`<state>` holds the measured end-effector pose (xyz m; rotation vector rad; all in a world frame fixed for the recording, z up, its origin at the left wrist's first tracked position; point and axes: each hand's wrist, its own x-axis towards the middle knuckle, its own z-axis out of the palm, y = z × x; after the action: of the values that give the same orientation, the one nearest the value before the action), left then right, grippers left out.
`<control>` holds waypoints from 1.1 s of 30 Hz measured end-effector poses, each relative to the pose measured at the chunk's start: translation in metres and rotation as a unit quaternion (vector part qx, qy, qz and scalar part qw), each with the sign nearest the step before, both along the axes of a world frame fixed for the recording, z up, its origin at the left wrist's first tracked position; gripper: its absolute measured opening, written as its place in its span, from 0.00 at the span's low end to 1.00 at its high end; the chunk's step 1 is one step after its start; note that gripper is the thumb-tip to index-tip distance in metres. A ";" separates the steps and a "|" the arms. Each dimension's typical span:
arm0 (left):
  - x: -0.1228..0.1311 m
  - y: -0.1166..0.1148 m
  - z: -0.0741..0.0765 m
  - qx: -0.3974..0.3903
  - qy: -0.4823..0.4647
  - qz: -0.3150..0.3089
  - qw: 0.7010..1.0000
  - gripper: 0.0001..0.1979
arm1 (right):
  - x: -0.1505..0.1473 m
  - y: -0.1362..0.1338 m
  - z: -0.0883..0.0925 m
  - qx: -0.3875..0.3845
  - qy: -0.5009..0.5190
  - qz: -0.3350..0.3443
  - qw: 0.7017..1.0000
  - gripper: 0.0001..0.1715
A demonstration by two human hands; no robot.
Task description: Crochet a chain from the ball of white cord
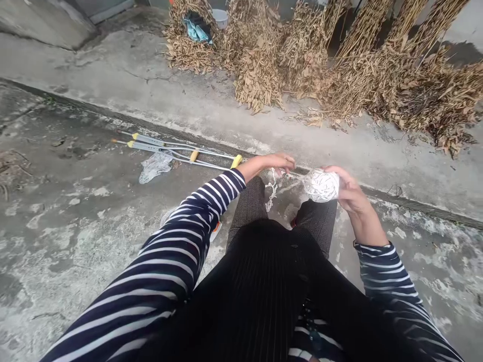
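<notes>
My right hand point(349, 190) is wrapped round a white ball of cord point(320, 185), held above my knees. A strand runs from the ball leftward to my left hand point(278, 162), whose fingers are pinched on it. From that hand a short knotted or braided length of white cord point(270, 193) hangs down between my legs. Both sleeves are striped navy and white.
A pair of metal crutches point(169, 148) with yellow grips lies on the concrete to the left, beside a crumpled clear plastic bag point(154, 167). Bundles of dry brown plants point(339, 65) lean at the back. A shallow concrete step point(211, 138) crosses the ground.
</notes>
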<state>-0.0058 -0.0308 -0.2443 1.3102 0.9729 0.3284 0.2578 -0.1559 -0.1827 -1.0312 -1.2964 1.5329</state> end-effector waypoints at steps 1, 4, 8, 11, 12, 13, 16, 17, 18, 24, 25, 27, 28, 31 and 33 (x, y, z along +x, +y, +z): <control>0.003 0.000 -0.002 0.040 -0.022 0.040 0.998 0.13 | 0.001 0.000 -0.001 -0.010 0.012 -0.018 1.000 0.33; 0.018 -0.015 -0.006 0.091 -0.138 0.093 0.982 0.23 | 0.004 0.003 -0.002 -0.030 0.024 -0.055 0.998 0.35; 0.045 -0.046 -0.005 0.091 -0.249 0.078 0.961 0.23 | 0.002 0.010 -0.002 -0.058 0.019 -0.075 0.995 0.35; 0.060 -0.054 0.001 0.106 -0.249 0.104 0.957 0.17 | -0.001 0.015 0.002 -0.084 0.024 -0.074 0.993 0.38; 0.063 -0.053 0.004 0.111 -0.242 0.109 0.958 0.15 | -0.001 0.017 0.005 -0.090 0.026 -0.074 0.993 0.39; 0.065 -0.051 0.008 0.116 -0.235 0.109 0.959 0.12 | -0.002 0.018 0.008 -0.095 0.030 -0.072 0.992 0.40; 0.068 -0.041 0.021 0.126 -0.213 0.098 0.964 0.06 | -0.003 0.019 0.018 -0.103 0.041 -0.061 0.992 0.41; 0.069 -0.038 0.025 0.127 -0.208 0.095 0.965 0.05 | -0.003 0.020 0.021 -0.101 0.044 -0.054 0.992 0.41; 0.069 -0.036 0.030 0.127 -0.206 0.093 0.966 0.04 | -0.003 0.020 0.023 -0.096 0.048 -0.046 0.993 0.41; 0.071 -0.028 0.037 0.122 -0.225 0.079 0.964 0.06 | 0.000 0.022 0.032 -0.054 0.039 -0.023 0.998 0.45; 0.070 -0.027 0.032 0.120 -0.218 0.070 0.966 0.07 | 0.001 0.022 0.034 -0.051 0.037 -0.023 0.998 0.45; 0.067 -0.024 0.016 0.107 -0.194 0.054 0.974 0.06 | 0.003 0.021 0.041 -0.045 0.036 -0.028 0.998 0.42; 0.065 -0.023 0.006 0.097 -0.180 0.052 0.978 0.06 | 0.004 0.021 0.046 -0.040 0.040 -0.034 0.998 0.40; 0.062 -0.022 -0.026 0.075 -0.127 0.072 0.986 0.07 | 0.005 0.020 0.070 -0.016 0.067 -0.056 0.996 0.32; 0.060 -0.021 -0.043 0.075 -0.094 0.078 0.990 0.09 | 0.005 0.021 0.091 0.010 0.073 -0.066 0.995 0.30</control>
<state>0.0540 -0.0519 -0.2871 1.3148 0.9065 0.6447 0.2632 -0.1352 -0.0913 -0.9536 -1.1178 1.4643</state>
